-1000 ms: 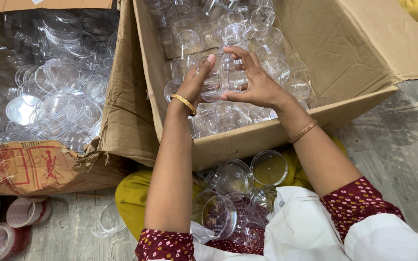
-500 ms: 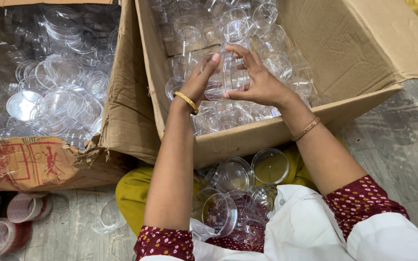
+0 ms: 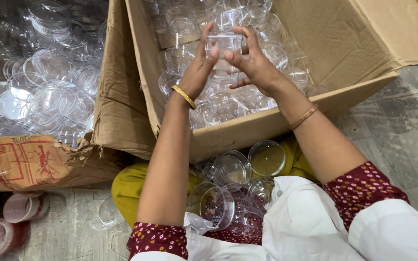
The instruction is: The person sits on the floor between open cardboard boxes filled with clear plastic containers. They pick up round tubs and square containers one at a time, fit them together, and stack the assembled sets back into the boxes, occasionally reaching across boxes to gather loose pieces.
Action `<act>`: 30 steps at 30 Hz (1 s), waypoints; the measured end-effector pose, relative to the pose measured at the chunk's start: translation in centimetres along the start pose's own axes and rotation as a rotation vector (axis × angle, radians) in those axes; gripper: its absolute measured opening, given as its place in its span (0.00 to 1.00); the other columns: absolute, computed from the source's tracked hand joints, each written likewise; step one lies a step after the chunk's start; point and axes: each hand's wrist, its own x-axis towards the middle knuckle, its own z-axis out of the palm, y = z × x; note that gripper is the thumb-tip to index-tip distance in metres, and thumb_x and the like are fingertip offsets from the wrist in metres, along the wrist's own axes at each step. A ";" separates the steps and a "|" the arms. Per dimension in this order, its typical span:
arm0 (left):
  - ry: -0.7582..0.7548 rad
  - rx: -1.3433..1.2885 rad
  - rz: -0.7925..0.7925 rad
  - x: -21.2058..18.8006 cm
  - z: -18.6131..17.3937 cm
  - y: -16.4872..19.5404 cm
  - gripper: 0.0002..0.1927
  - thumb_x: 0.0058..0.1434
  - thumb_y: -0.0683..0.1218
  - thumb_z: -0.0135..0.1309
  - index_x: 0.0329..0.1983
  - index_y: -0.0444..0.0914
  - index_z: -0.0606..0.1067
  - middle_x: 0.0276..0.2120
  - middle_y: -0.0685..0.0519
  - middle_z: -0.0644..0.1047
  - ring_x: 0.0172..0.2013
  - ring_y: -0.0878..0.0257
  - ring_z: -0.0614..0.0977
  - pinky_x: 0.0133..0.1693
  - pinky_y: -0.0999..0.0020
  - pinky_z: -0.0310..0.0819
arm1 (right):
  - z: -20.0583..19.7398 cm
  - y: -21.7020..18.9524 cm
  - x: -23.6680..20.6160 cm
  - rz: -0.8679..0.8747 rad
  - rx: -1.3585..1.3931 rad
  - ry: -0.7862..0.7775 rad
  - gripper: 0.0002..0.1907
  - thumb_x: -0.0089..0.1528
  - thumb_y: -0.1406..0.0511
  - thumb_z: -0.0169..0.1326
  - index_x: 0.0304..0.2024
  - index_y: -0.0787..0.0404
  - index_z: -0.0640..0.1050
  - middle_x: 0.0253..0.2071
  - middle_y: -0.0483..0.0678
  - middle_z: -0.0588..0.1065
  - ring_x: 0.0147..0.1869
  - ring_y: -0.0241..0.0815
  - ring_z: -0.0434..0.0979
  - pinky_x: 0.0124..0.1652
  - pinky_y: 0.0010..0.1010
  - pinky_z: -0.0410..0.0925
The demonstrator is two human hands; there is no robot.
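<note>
So both hands, left hand [image 3: 197,72] and right hand [image 3: 255,65], pinch one clear plastic cup [image 3: 224,48] by its sides. It's held above the cardboard box [image 3: 315,38] of cups, probably keeping fingerprints off the faces.

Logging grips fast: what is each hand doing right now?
Left hand: closed on the left side of a clear plastic container, above the cardboard box.
Right hand: closed on the same container's right side.

Both hands, left hand [image 3: 200,67] and right hand [image 3: 253,65], hold a clear plastic container [image 3: 224,48] above the cardboard box [image 3: 315,43].
</note>
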 end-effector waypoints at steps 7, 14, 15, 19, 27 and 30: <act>0.339 0.176 -0.220 0.2 -1.4 -0.1 0.28 0.73 0.61 0.43 0.73 0.49 0.63 0.54 0.44 0.79 0.51 0.56 0.83 0.46 0.63 0.80 | -3.4 0.0 -8.5 -0.421 -0.237 0.391 0.57 0.60 0.39 0.62 0.79 0.47 0.46 0.75 0.59 0.55 0.74 0.57 0.65 0.61 0.49 0.74; 0.277 0.320 -0.097 0.2 -1.8 -1.6 0.17 0.73 0.49 0.49 0.63 0.40 0.71 0.40 0.50 0.84 0.39 0.67 0.87 0.43 0.70 0.81 | -13.1 10.2 -25.0 -0.424 -0.791 1.101 0.52 0.69 0.53 0.63 0.80 0.54 0.42 0.81 0.53 0.46 0.83 0.54 0.51 0.74 0.48 0.53; 0.280 0.314 -0.100 0.2 -1.9 -1.7 0.16 0.73 0.48 0.49 0.62 0.40 0.71 0.40 0.50 0.84 0.38 0.67 0.87 0.42 0.70 0.81 | -14.1 12.3 -26.4 -0.302 -0.954 1.164 0.51 0.69 0.56 0.62 0.80 0.56 0.41 0.81 0.56 0.46 0.84 0.57 0.47 0.76 0.52 0.46; 0.285 0.256 -0.148 0.1 -1.9 -1.9 0.14 0.73 0.46 0.48 0.58 0.38 0.74 0.38 0.51 0.84 0.37 0.67 0.86 0.40 0.71 0.80 | -17.7 19.5 -28.2 0.282 -0.952 1.304 0.53 0.58 0.52 0.72 0.74 0.59 0.54 0.74 0.59 0.56 0.79 0.65 0.52 0.73 0.61 0.51; 0.261 0.326 -0.195 0.0 -1.9 -2.2 0.13 0.72 0.45 0.48 0.55 0.36 0.75 0.37 0.52 0.84 0.36 0.68 0.86 0.40 0.71 0.81 | -18.1 26.2 -29.9 0.784 -0.995 1.093 0.52 0.52 0.48 0.71 0.70 0.52 0.59 0.71 0.63 0.51 0.73 0.71 0.47 0.58 0.74 0.54; 0.256 0.333 -0.208 0.2 -2.0 -2.0 0.13 0.72 0.45 0.48 0.54 0.36 0.75 0.37 0.52 0.84 0.36 0.68 0.86 0.41 0.71 0.81 | -18.5 26.4 -29.9 0.772 -1.026 1.078 0.49 0.54 0.47 0.70 0.69 0.54 0.61 0.70 0.64 0.51 0.73 0.72 0.44 0.55 0.80 0.49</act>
